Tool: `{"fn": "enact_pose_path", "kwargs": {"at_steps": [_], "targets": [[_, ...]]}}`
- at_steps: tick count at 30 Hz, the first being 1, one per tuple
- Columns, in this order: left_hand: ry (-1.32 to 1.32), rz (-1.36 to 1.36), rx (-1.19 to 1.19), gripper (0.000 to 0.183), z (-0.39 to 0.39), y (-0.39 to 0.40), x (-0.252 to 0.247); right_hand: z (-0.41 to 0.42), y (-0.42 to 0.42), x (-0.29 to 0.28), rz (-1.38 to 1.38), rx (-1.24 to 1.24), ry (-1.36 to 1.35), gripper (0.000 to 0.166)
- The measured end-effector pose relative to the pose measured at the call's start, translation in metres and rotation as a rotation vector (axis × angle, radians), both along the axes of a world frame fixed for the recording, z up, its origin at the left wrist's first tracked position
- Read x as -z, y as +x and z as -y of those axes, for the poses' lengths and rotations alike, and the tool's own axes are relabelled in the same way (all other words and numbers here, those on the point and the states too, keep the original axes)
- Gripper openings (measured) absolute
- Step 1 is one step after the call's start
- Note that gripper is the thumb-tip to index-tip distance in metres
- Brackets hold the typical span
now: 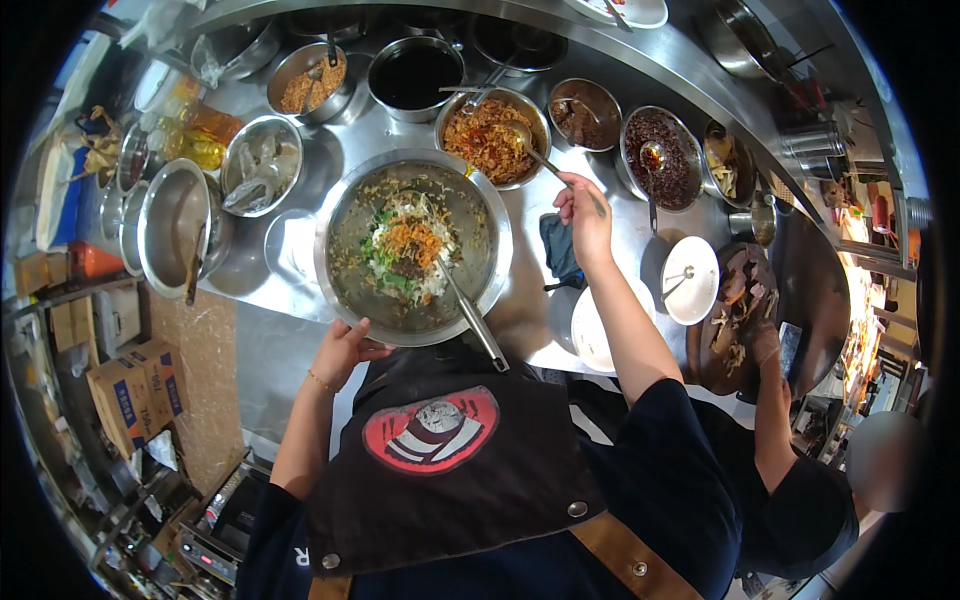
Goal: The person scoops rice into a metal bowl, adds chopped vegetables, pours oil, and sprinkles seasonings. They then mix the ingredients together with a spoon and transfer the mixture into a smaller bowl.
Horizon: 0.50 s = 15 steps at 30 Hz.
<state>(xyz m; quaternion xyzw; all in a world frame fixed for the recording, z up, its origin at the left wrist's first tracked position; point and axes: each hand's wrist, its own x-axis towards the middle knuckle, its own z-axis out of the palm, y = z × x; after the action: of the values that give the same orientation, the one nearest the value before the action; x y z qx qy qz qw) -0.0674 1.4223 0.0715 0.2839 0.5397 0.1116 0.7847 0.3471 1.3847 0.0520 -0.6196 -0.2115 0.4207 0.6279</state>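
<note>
A wide steel mixing bowl [484, 225] stands in front of me, holding white food, chopped greens, dark sauce and an orange-brown topping. My left hand [349, 351] touches the bowl's near left rim. A metal spoon or ladle [472, 319] leans in this bowl, its handle over the near right rim. Up and to the right, my right hand [587, 217] grips the handle of a metal spoon [541, 160], whose head lies in a steel bowl of reddish-brown shredded food [480, 139]. A dark cloth [560, 244] lies on the counter beside my right forearm.
Several steel bowls line the counter's back, including dark liquid [416, 73] and dark red flakes [661, 154]. A bowl with clear plastic [262, 165] is at left. White bowls [690, 281] stand at right, where a co-worker's hand [765, 341] is over a round chopping board [739, 322].
</note>
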Motion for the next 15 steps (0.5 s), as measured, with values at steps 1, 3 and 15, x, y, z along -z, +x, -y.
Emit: {"fn": "enact_pose_path", "kwargs": {"at_steps": [1, 3, 15], "targets": [[0.003, 0.01, 0.016, 0.03, 0.0, 0.002, -0.002, -0.001, 0.0, -0.003, -0.048, 0.022, 0.02, 0.031], [0.008, 0.021, 0.036, 0.031, -0.003, 0.004, -0.006, 0.008, -0.002, -0.017, -0.059, 0.024, 0.041, 0.032], [0.005, 0.061, 0.062, 0.032, -0.003, -0.005, 0.005, 0.055, -0.089, -0.064, -0.25, -0.186, 0.095, 0.035]]}}
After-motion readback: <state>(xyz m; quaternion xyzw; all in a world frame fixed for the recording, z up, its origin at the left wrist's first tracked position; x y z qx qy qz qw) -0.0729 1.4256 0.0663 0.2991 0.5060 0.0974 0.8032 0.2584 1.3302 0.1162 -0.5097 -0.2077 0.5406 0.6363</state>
